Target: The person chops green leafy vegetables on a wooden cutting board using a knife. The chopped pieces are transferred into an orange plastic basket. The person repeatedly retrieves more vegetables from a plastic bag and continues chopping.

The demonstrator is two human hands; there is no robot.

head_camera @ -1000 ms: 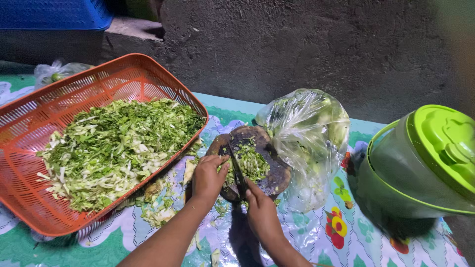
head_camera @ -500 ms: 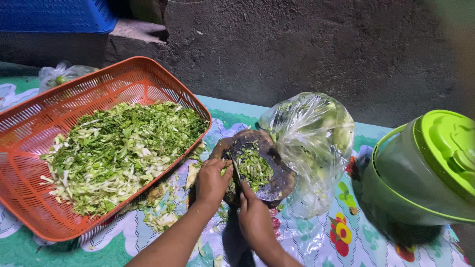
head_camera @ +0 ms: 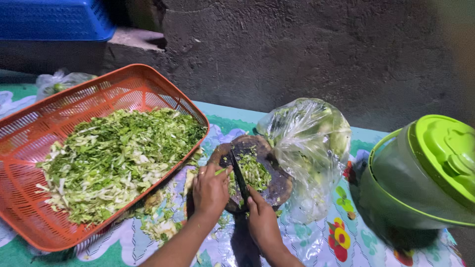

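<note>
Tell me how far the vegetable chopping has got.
Done: a big heap of chopped greens fills the orange basket. In hand: the right hand holds a knife over the round board, the left hand steadying greens there. Left: the clear bag beside the board seems to hold uncut greens.

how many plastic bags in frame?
2. One clear bag of greens right of the round chopping board; a second small bag at far left behind the orange basket. Others may be hidden.

Both hands [head_camera: 210,190] [head_camera: 262,220], knife [head_camera: 239,179], chopped greens [head_camera: 253,171] on round board [head_camera: 277,183].
</note>
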